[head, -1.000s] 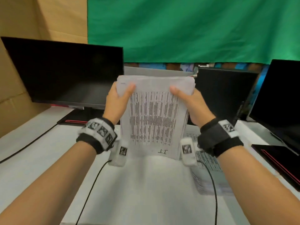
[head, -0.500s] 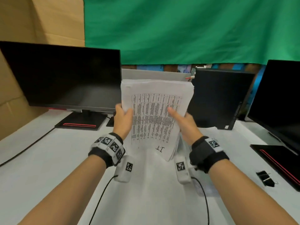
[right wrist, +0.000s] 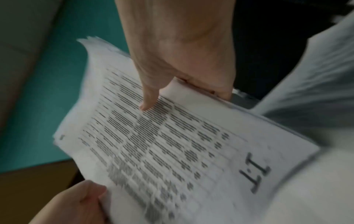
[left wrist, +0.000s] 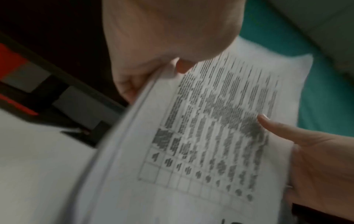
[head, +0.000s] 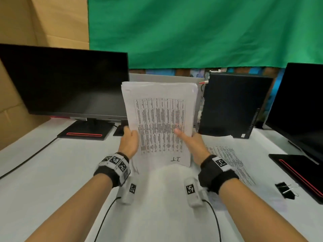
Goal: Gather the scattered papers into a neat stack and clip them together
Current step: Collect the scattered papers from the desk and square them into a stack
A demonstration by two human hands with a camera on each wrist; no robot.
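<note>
your left hand (head: 129, 140) grips the left edge of the stack of papers (head: 160, 119), held upright above the middle of the table (head: 52, 172). your right hand (head: 191, 145) grips its right edge, thumb on the front page. one loose sheet (head: 229, 163) lies on the table to the right, so gathering seems unfinished. the black clip (head: 284, 190) sits near right, unused.

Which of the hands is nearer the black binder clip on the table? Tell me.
Right. The right hand, holding the paper stack's right edge, sits on the same side as the binder clip. The left hand grips the stack's far edge, farther away.
</note>
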